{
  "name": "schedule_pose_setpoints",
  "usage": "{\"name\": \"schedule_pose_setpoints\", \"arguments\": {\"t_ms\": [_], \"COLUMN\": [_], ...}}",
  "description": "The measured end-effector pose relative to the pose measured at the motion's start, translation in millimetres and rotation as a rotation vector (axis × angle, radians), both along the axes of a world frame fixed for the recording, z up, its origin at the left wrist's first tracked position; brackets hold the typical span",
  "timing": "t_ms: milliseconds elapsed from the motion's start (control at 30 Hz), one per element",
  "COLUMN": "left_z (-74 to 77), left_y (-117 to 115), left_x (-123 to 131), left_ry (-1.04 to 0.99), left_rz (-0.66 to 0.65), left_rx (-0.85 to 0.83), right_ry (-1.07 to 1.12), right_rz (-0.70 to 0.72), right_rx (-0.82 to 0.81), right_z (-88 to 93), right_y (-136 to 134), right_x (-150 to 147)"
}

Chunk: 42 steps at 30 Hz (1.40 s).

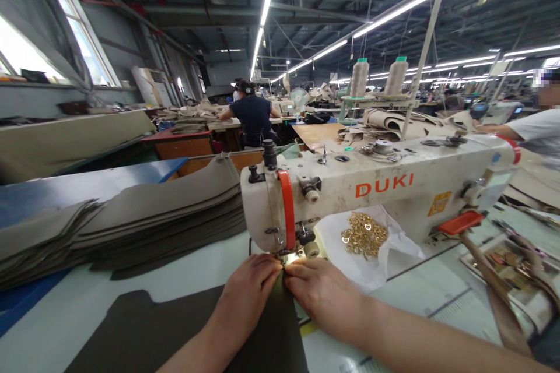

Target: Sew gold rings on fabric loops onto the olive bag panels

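Note:
A white sewing machine [332, 186] marked DUKI stands in front of me, its small lamp lit by the needle. Under the needle area runs a dark grey-brown fabric piece [184, 320], spread over the pale table towards me. My left hand [247, 288] is closed, with its fingertips pinching the fabric just left of the presser foot. From the right, my right hand [324, 291] meets it, fingers bent together on the fabric by the needle. Whatever small part lies between the fingertips is hidden. Behind the right hand, gold D-rings [365, 235] are heaped on white wrapping [398, 250].
Stacked dark fabric pieces [161, 215] lie at the left, beside a blue surface [131, 175]. At the right are a tray of small parts [503, 262] and a brown strap [494, 297]. Thread cones [360, 78] stand behind the machine. Co-workers sit ahead [254, 111] and at right [538, 128].

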State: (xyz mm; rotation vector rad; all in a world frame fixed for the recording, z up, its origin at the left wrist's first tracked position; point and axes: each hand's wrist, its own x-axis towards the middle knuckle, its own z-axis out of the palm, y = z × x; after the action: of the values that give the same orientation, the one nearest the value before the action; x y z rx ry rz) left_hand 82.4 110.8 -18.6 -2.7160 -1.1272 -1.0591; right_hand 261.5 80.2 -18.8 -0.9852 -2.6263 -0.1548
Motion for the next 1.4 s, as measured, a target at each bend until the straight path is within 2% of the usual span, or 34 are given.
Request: {"name": "schedule_pose_setpoints", "arguments": {"t_ms": [267,433,700,1067,1200,1400], "left_z": [1.2,-5.7,-14.1,-1.8,-10.8,-25.5], "left_y": [-3,-9,-16,-18,-12,0], "left_x": [1,-8,-18,-13,-19,-30], "left_ry": [0.048,0.120,0.264,0.436,0.366,0.333], "left_rz": [0.015,0.011,0.033,-0.008,0.050,0.082], "left_rx": [0.006,0.041,0.071,0.119,0.038,0.058], "right_ry": [0.044,0.097,0.027,-0.042,-0.067,-0.053], "right_rz": [-0.020,0.021,0.021,0.011,-0.002,-0.026], "right_rx": [0.014,0.036,0.027,0.115,0.100,0.100], "right_z": [-4.0,-4.2,0.8,-2.7,0.2,-0.7], "right_y": [-4,-8,-9,-6,-5,0], "right_x": [0,4,2,-3,-4,-5]}}
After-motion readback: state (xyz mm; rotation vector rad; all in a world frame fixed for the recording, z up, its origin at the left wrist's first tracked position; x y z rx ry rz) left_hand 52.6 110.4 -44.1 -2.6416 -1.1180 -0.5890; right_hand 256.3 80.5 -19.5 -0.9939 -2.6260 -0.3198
